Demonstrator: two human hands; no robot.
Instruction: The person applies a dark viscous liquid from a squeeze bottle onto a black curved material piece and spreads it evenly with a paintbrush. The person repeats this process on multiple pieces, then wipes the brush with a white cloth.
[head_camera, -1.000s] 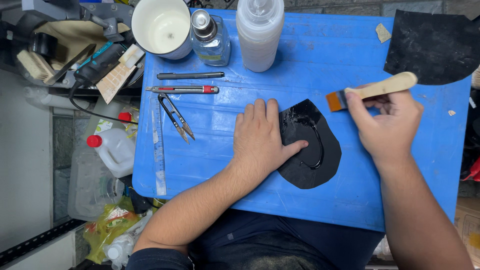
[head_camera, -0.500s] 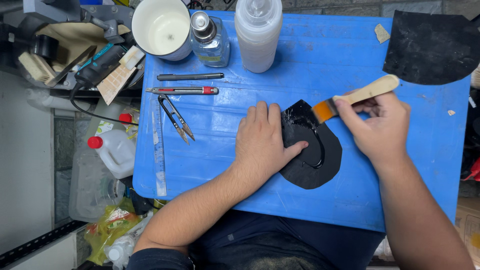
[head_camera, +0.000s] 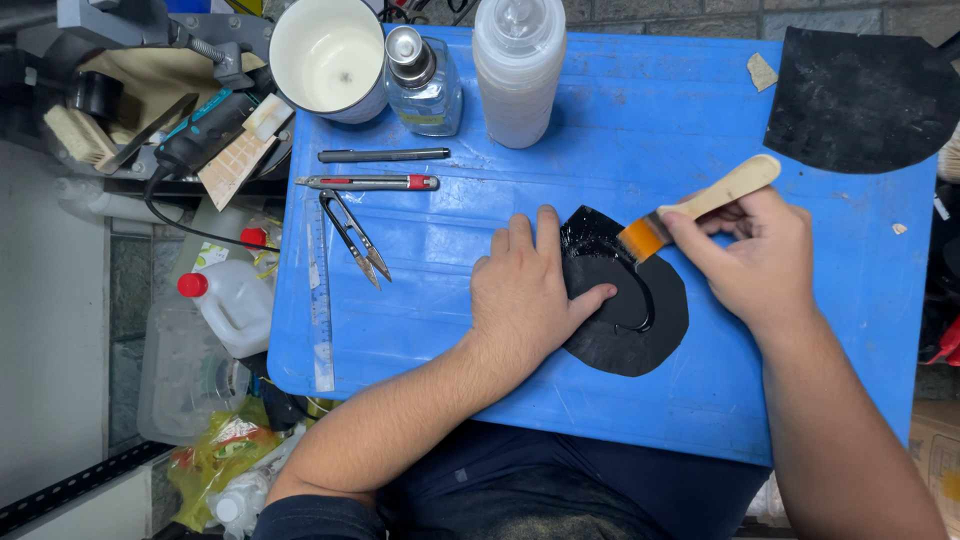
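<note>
Head cam: my left hand (head_camera: 525, 300) lies flat, fingers spread, pinning the black oval piece (head_camera: 640, 320) mid-desk (head_camera: 640, 110). Right hand (head_camera: 755, 255), grip closed round the brush (head_camera: 690, 210), bristles on the piece's top edge. Looks like coating it; next stroke wants steady pressure.

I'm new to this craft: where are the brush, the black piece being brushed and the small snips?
brush (head_camera: 716, 196), head view, on its wooden handle.
black piece (head_camera: 650, 335), head view, on its lower part.
snips (head_camera: 354, 238), head view, on the blades.
</note>
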